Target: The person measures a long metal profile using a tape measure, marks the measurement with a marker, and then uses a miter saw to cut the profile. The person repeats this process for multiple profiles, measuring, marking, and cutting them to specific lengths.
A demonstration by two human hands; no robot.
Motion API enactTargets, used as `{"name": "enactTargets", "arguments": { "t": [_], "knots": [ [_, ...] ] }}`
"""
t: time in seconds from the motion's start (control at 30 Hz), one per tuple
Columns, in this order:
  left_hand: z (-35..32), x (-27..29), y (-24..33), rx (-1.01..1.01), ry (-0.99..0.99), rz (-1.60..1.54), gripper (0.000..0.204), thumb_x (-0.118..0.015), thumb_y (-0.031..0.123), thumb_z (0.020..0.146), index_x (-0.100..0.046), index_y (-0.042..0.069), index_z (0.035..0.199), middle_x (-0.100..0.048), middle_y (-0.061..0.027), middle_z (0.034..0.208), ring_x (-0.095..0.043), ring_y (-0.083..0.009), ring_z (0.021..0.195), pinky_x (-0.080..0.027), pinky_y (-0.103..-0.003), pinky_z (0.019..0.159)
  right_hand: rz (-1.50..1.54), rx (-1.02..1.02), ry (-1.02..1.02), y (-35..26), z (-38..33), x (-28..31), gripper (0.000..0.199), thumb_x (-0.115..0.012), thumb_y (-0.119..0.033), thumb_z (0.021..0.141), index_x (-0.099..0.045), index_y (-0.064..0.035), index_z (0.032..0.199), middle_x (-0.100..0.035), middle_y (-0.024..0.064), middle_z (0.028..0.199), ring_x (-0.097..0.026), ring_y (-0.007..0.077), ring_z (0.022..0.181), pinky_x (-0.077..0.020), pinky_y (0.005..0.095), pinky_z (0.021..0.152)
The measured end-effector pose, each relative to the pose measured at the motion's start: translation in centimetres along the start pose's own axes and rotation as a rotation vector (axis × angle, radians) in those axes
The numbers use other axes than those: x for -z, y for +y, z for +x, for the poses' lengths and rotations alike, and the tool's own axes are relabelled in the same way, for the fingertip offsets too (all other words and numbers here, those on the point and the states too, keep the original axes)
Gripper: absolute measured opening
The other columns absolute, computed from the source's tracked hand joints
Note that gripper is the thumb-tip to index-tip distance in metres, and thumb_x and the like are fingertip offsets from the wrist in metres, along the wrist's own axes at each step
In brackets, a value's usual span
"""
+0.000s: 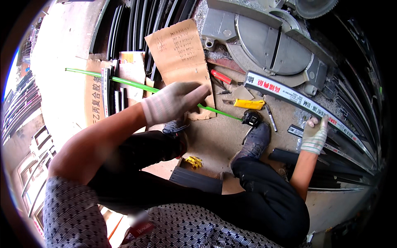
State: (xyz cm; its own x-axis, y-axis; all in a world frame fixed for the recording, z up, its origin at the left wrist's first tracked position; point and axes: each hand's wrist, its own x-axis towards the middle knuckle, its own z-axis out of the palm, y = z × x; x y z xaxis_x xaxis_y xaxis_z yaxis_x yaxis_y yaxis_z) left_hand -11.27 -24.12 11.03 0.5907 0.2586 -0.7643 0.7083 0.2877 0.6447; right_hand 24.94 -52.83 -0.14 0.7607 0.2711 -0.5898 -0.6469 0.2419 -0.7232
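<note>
My left hand (173, 102), in a pale knitted glove, is closed around the extended green blade (132, 83) of a tape measure. The blade runs out from both sides of the hand, and part of my grip is hidden. The black tape measure case (251, 118) rests by the toe of my shoe. In my right hand (315, 134), also gloved, is a long dark metal profile (285, 91) with a printed white film strip. My thumb and fingers hold it partway along, while its near end points toward the saw.
A grey mitre saw (264, 45) stands ahead. Between it and my feet lie a yellow utility knife (249, 104), a red-handled tool (221, 77), a marker (271, 118) and handwritten cardboard (182, 58). Dark profiles (140, 25) are stacked beyond the cardboard, with more at far right.
</note>
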Motion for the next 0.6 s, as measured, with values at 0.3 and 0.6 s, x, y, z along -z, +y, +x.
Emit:
{"name": "enactTargets", "arguments": {
  "t": [0.3, 0.6],
  "knots": [
    [8.0, -8.2, -1.7, -0.063, -0.134, -0.950, 0.080, -0.045, 0.076, 0.096, -0.062, 0.002, 0.123, -0.072, -0.0171, 0.107, -0.075, -0.0276, 0.085, -0.063, -0.037, 0.073, 0.030, -0.055, -0.100, 1.0, -2.0, 2.3, 0.026, -0.068, -0.030, 0.102, -0.060, -0.0102, 0.116, -0.063, 0.0023, 0.103, -0.049, 0.0112, 0.072, -0.0425, 0.0245, 0.061],
    [9.7, -9.8, -2.8, -0.279, -0.305, -1.316, 0.081, -0.047, 0.071, 0.098, -0.053, 0.005, 0.144, -0.070, -0.0176, 0.124, -0.076, -0.0262, 0.096, -0.066, -0.037, 0.079, 0.069, -0.112, -0.130, 1.0, -2.1, 2.2, 0.025, -0.066, -0.031, 0.103, -0.060, -0.0107, 0.117, -0.060, 0.0012, 0.102, -0.047, 0.0111, 0.074, -0.0425, 0.0243, 0.063]
  ]
}}
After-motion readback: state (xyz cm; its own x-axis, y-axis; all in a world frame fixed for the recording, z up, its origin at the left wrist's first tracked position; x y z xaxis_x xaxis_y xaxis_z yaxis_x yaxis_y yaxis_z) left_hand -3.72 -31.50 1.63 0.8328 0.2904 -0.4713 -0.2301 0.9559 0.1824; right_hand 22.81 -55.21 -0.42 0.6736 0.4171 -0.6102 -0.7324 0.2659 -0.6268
